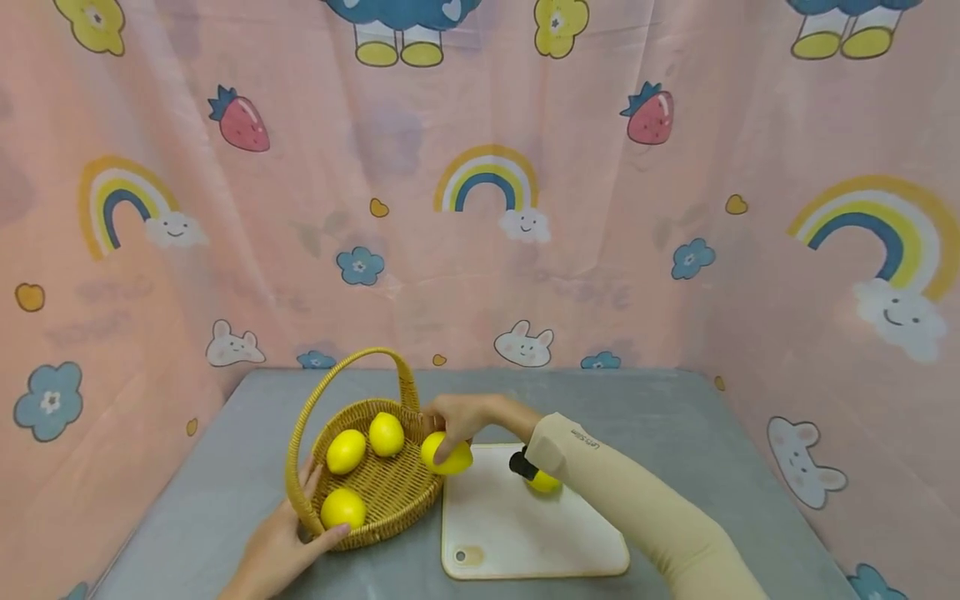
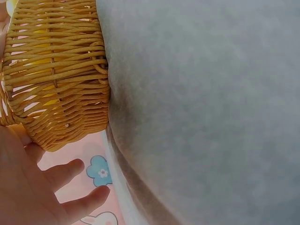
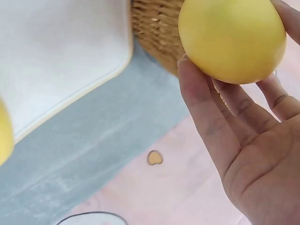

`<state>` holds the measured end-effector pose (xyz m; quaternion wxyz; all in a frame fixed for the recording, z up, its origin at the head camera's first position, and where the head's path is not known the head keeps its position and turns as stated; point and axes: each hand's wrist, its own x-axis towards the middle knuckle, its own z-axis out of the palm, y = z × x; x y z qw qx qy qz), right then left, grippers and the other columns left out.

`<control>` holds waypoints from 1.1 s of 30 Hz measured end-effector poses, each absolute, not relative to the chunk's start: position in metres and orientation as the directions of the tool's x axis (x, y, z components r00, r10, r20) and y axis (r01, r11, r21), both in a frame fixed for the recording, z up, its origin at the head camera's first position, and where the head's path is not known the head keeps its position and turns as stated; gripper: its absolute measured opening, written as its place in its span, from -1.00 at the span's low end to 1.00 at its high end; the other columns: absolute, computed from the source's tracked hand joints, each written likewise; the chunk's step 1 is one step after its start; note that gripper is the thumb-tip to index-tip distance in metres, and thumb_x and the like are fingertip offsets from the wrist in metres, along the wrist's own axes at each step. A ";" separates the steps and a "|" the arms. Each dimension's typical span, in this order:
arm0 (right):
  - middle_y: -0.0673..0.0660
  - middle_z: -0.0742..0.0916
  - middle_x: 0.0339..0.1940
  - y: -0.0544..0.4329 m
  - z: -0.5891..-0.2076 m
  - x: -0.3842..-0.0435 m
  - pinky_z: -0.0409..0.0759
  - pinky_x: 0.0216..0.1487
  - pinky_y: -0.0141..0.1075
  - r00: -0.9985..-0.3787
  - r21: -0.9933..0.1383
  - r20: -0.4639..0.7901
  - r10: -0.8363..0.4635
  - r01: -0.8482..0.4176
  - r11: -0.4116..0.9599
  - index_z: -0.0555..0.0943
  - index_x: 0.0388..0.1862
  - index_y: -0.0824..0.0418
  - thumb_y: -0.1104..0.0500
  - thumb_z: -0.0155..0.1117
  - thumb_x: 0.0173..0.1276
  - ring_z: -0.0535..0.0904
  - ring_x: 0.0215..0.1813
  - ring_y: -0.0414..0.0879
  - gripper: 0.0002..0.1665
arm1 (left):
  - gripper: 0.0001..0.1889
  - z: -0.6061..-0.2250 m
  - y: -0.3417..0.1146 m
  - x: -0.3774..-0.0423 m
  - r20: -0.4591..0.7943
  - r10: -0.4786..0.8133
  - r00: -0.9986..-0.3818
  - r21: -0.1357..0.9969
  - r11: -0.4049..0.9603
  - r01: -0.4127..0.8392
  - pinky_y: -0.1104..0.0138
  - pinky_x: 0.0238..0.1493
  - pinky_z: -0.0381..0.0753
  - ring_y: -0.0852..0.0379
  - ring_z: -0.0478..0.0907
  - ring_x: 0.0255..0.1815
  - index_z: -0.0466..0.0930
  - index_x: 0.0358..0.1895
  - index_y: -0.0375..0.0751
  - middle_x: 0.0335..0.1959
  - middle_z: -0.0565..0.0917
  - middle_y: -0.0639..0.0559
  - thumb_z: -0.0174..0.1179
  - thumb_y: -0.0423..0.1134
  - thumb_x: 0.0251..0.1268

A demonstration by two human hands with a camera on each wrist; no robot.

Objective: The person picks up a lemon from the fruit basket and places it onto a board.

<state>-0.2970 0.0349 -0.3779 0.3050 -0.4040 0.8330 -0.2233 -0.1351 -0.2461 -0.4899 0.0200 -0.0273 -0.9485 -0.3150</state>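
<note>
My left hand [image 1: 272, 543] holds the wicker basket [image 1: 392, 490] at its near left side, thumb over the rim and fingers along the outside wall. In the left wrist view some of those fingers stand spread beside the woven basket [image 2: 56, 84]. Three yellow lemons, one of them a near lemon [image 1: 343, 508], lie in the basket. Another lemon [image 3: 232, 42] is gripped between the thumb and fingers of my right hand [image 1: 467, 415], at the basket's right rim and overlapping the board's far left corner in the head view.
Right of the basket lies a white cutting board [image 1: 517, 533]. A lemon [image 1: 546, 483] rests on it, partly hidden by the right sleeve [image 1: 637, 500] and a black wrist device [image 1: 522, 464]. The basket's tall arched handle [image 1: 298, 433] rises above its rim. Patterned pink cloth [image 1: 465, 292] hangs behind the grey table.
</note>
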 end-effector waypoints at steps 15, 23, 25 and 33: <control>0.11 0.63 -0.27 0.068 -0.390 -0.299 0.61 -0.40 -0.34 -0.555 -0.568 -0.339 -0.760 -0.523 0.635 0.55 -0.15 0.21 0.22 0.52 0.19 0.54 -0.41 -0.17 -0.67 | 0.08 -0.495 -0.249 -0.132 0.066 0.036 -0.997 0.589 0.805 0.068 -0.43 0.16 0.29 -0.45 0.12 0.46 -0.01 0.60 -0.24 0.63 -0.10 -0.22 0.22 0.37 0.22; 0.10 0.70 -0.26 0.082 -0.401 -0.301 0.65 -0.34 -0.27 -0.613 -0.509 -0.367 -0.699 -0.497 0.703 0.67 -0.06 0.34 0.20 0.45 0.23 0.56 -0.43 -0.14 -0.66 | 0.06 -0.493 -0.246 -0.139 0.126 0.044 -0.991 0.605 0.788 0.111 -0.44 0.18 0.26 -0.44 0.12 0.47 0.00 0.60 -0.24 0.63 -0.08 -0.18 0.25 0.32 0.22; 0.08 0.72 -0.34 0.083 -0.404 -0.300 0.60 -0.38 -0.34 -0.608 -0.476 -0.373 -0.701 -0.524 0.707 0.73 -0.11 0.34 0.20 0.46 0.23 0.54 -0.47 -0.17 -0.70 | 0.06 -0.493 -0.246 -0.139 0.127 0.047 -0.991 0.599 0.792 0.115 -0.43 0.18 0.27 -0.44 0.13 0.46 0.01 0.59 -0.25 0.63 -0.08 -0.19 0.25 0.32 0.22; 0.03 0.70 -0.44 0.084 -0.417 -0.296 0.53 -0.47 -0.37 -0.642 -0.420 -0.392 -0.659 -0.512 0.749 0.74 -0.18 0.31 0.19 0.51 0.20 0.50 -0.55 -0.18 -0.74 | 0.06 -0.495 -0.247 -0.136 0.115 0.046 -0.992 0.602 0.792 0.106 -0.41 0.19 0.29 -0.43 0.14 0.46 0.02 0.58 -0.29 0.62 -0.06 -0.22 0.24 0.32 0.24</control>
